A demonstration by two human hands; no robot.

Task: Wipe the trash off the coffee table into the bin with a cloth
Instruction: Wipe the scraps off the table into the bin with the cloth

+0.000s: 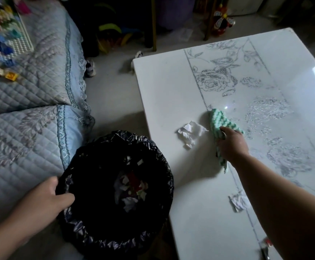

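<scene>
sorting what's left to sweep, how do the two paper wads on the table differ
The farther wad lies in the open just left of the cloth, well lit; the nearer wad sits in shadow beside the right forearm, behind the cloth. The farther wad looks larger and more spread out; the nearer wad is tighter. Both are crumpled white paper on the table, not yet in the bin.

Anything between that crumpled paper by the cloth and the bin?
Nothing visible. Bare tabletop runs from the crumpled paper to the table edge, where the left hand holds the bin. The cloth in the right hand sits behind the paper.
</scene>
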